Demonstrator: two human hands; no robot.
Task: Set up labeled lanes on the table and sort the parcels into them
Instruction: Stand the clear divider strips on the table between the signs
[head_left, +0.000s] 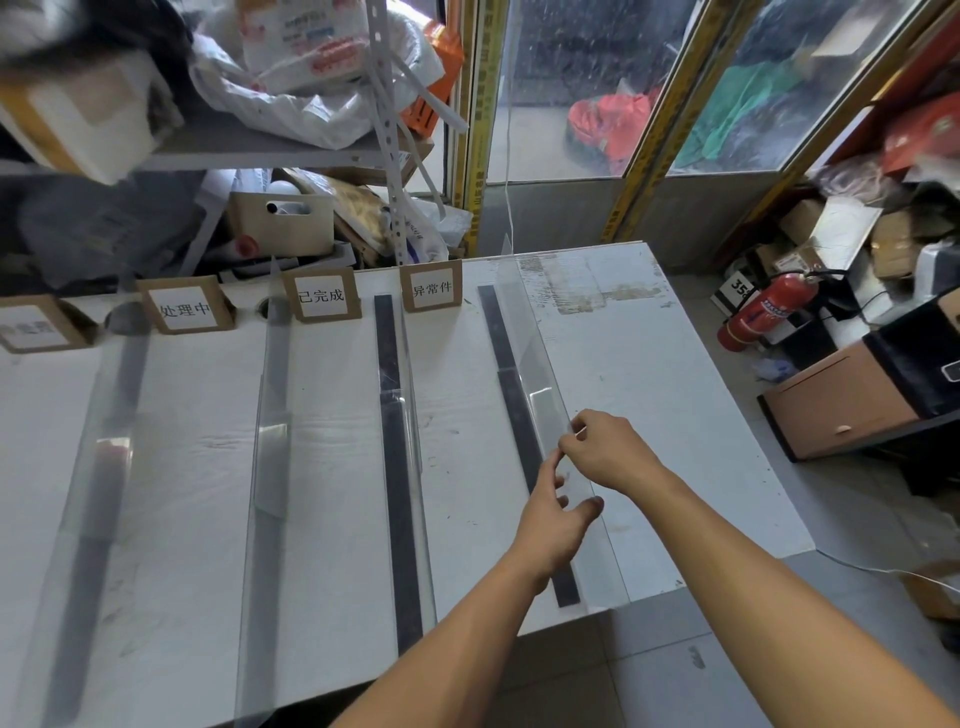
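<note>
A white table (649, 374) carries several dark strips with upright clear plastic dividers along them. Cardboard lane labels stand at the far edge: a blurred one (39, 326), a second (184, 307), a third (322, 295) and a fourth (432, 287). At the rightmost clear divider (537, 395), my right hand (605, 448) pinches its top edge with curled fingers. Just below it, my left hand (556, 525) touches the same divider with spread fingers over the rightmost dark strip (511, 395). No parcel lies on the table.
A metal shelf (270, 150) stacked with bags and boxes stands behind the table on the left. To the right, on the floor, are a red fire extinguisher (763, 312), a brown cabinet (841, 405) and piled cartons. Glass doors (571, 88) are behind.
</note>
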